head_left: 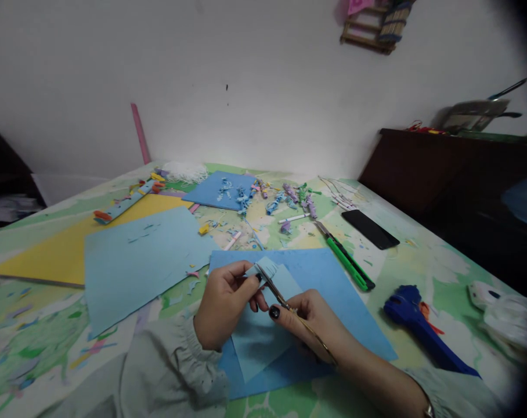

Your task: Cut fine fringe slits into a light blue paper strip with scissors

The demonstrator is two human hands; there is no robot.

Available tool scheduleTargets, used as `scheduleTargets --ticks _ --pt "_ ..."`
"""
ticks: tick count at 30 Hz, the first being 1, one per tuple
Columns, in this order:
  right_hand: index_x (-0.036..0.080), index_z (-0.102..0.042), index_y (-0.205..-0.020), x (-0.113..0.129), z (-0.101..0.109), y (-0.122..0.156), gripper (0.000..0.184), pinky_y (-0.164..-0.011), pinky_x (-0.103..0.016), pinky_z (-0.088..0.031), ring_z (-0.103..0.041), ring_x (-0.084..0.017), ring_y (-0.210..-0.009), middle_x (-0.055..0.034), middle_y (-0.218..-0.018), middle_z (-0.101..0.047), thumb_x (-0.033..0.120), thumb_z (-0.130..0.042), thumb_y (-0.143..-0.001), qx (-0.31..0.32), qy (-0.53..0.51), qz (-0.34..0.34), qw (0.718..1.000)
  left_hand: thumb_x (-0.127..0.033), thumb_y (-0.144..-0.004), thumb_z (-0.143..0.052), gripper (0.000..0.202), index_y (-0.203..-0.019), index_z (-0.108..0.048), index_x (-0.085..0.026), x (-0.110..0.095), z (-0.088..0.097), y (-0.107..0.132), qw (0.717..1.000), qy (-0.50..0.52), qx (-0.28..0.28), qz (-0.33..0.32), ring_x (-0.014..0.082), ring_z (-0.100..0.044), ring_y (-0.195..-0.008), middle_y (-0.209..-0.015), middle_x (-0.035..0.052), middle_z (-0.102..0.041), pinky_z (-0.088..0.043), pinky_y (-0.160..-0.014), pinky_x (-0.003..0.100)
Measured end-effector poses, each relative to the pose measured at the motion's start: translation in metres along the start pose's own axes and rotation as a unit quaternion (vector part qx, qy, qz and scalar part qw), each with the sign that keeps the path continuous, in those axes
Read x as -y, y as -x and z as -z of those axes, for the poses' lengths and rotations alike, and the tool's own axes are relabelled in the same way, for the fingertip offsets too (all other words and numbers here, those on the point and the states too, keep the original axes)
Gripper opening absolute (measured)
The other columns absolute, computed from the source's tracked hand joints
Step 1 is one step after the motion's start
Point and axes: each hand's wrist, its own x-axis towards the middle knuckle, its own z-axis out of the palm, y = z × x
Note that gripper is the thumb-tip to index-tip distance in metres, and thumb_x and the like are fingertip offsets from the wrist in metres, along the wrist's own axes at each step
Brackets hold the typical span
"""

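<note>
My left hand (235, 296) pinches a small light blue foam piece (266, 267) marked with fine cuts or lines. My right hand (313, 325) is wrapped round a pair of scissors (275, 292), whose blades reach up to the small piece; whether they are cutting through it I cannot tell. Beneath both hands a light blue sheet (257, 354) lies on a darker blue foam sheet (354, 331). To the right of that sheet rests a green utility knife (348, 261) with its blade showing.
A blue glue gun (424, 331) and a black phone (370, 229) lie on the right. Yellow (41, 261) and light blue sheets (145, 255) cover the left. Small curled foam figures (276, 202) and scraps are scattered at the back, near a white string bundle (185, 173).
</note>
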Motion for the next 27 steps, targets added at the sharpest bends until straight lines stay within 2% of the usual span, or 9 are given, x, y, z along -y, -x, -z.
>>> scheduleTargets --ticks 15,27 --pt "0.018 -0.030 -0.043 -0.0037 0.0006 -0.0002 0.055 -0.035 -0.021 -0.010 -0.016 -0.003 -0.036 0.0087 -0.039 -0.020 0.058 -0.059 -0.068 -0.002 -0.007 0.004 1.000 -0.024 -0.071 -0.053 0.012 -0.063 -0.055 -0.014 0.0004 -0.0003 0.0004 1.000 -0.005 0.008 0.001 0.0114 -0.053 -0.040 -0.041 -0.0012 -0.057 -0.041 -0.042 0.022" --pt "0.018 -0.032 -0.043 -0.0048 0.0008 -0.0024 0.056 -0.036 -0.021 -0.011 -0.018 -0.004 -0.037 0.0078 -0.037 -0.023 0.062 -0.059 -0.065 -0.005 0.000 -0.002 1.000 -0.025 -0.070 -0.054 0.012 -0.063 -0.053 -0.016 0.0007 -0.0003 -0.0001 1.000 0.021 0.013 0.013 0.0123 -0.054 -0.041 -0.044 -0.0008 -0.058 -0.040 -0.042 0.022"
